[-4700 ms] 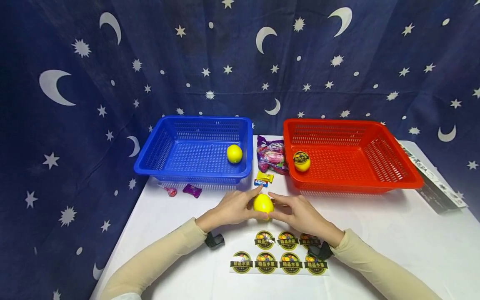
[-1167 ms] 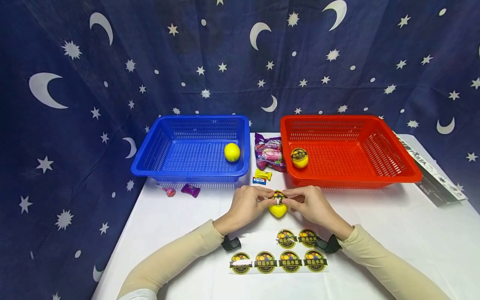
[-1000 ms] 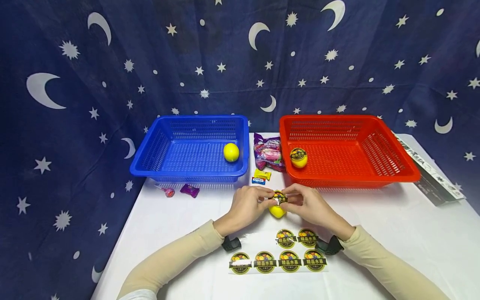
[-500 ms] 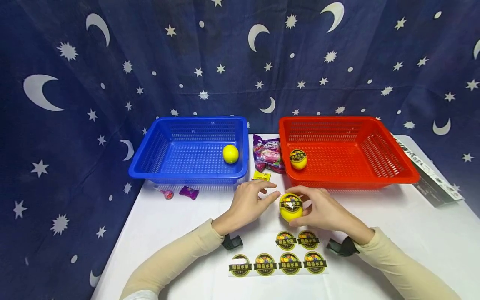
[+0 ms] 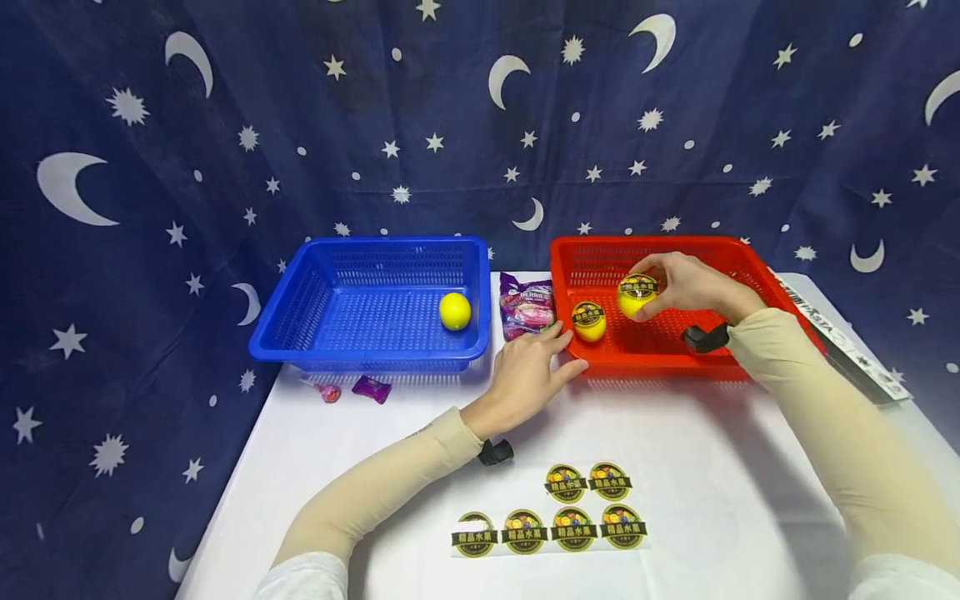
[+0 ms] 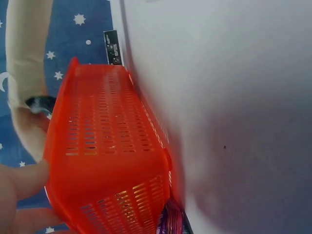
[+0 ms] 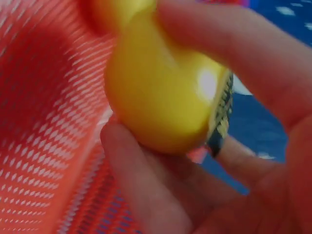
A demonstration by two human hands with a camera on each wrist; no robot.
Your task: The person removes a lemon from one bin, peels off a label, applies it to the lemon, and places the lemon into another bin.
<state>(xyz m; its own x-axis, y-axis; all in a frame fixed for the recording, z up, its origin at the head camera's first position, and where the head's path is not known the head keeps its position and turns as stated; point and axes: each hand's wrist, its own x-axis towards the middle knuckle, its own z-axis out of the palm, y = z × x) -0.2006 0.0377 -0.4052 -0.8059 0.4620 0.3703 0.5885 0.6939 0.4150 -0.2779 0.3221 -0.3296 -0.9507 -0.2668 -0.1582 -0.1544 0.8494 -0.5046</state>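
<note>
My right hand (image 5: 686,287) holds a yellow lemon (image 5: 632,302) between thumb and fingers, over the inside of the red basket (image 5: 720,362). A round black-and-gold sticker (image 5: 639,287) is on that lemon; the right wrist view shows the sticker (image 7: 222,114) edge-on along the lemon's side. Another stickered lemon (image 5: 590,331) lies in the basket's near left corner. My left hand (image 5: 525,375) reaches to that corner with spread fingers, its fingertips at the rim. The left wrist view shows the basket wall (image 6: 107,170) beside these fingertips. A plain lemon (image 5: 455,312) sits in the blue basket (image 5: 367,357).
A sheet of several round stickers (image 5: 551,533) lies on the white table near the front. A purple berries bag (image 5: 527,307) stands between the baskets. A lollipop (image 5: 328,392) and a purple wrapped candy (image 5: 371,388) lie before the blue basket. A pasta box (image 5: 855,358) is at right.
A sticker from the sheet went onto the lemon, pressed by both hands. The left hand let go, and the right carried the lemon over the red basket. The left hand moved to its rim.
</note>
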